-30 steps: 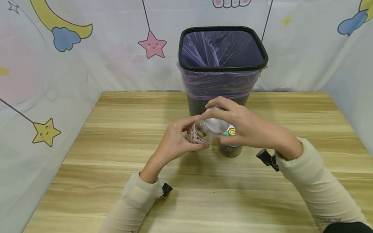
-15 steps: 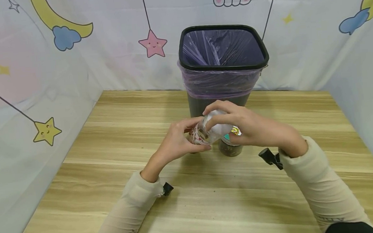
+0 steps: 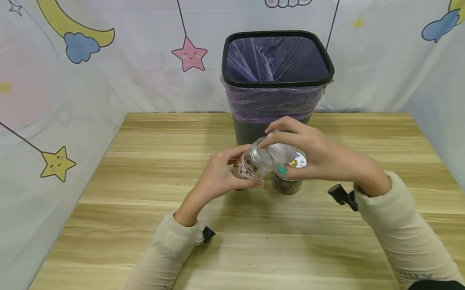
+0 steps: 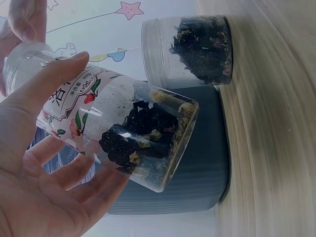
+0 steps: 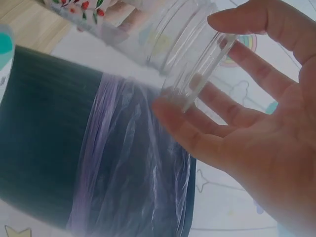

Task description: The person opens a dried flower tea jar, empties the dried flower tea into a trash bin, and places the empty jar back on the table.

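Note:
My left hand grips a tilted clear jar with a flower-printed label and dark dried tea with small yellow buds inside. In the right wrist view its threaded neck shows. My right hand holds a clear lid by its rim, fingers spread around it, at the jar's mouth. Whether the lid still touches the neck I cannot tell. Behind the hands a second jar of dark dried tea stands upright on the table, partly hidden by my right hand in the head view.
A dark bin with a purple liner stands at the back of the wood-grain table, just beyond the hands. Printed white cloth walls enclose the table at the back and sides.
My right hand turned and has shifted slightly to the right with the lid. More of the neck's threads shows in the head view. The left hand stays nearly in place with the jar.

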The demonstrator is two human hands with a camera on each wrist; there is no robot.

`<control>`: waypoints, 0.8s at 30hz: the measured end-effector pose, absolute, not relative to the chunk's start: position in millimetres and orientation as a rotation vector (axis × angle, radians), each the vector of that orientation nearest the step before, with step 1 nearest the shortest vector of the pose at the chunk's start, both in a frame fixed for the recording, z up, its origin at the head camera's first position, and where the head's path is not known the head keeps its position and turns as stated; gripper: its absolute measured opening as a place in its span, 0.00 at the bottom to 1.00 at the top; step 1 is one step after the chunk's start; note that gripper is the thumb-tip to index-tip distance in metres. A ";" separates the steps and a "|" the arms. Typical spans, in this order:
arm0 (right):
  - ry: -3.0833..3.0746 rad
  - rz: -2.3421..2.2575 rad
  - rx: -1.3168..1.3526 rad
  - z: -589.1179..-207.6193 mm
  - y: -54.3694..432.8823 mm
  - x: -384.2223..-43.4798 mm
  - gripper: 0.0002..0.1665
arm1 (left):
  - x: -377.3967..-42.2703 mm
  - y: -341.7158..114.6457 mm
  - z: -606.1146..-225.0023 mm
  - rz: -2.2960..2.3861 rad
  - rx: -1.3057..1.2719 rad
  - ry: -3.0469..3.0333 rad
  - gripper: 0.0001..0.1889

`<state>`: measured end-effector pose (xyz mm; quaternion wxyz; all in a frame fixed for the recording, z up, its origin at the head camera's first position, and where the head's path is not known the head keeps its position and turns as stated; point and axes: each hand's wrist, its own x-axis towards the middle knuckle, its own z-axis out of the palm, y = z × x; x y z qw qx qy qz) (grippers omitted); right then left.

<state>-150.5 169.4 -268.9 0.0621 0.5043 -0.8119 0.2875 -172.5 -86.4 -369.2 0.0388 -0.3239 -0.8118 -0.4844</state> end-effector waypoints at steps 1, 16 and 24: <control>-2.467 0.873 1.506 -269.0 171.7 -150.2 0.33 | -172.5 -86.5 -368.7 -1.484 -0.989 -2.490 0.38; -2.689 0.817 1.236 -292.8 226.1 -154.5 0.36 | -174.1 -87.8 -370.5 -1.491 -0.944 -2.489 0.37; -2.725 0.756 1.134 -311.2 248.2 -158.5 0.35 | -174.4 -86.0 -370.8 -1.503 -0.953 -2.481 0.37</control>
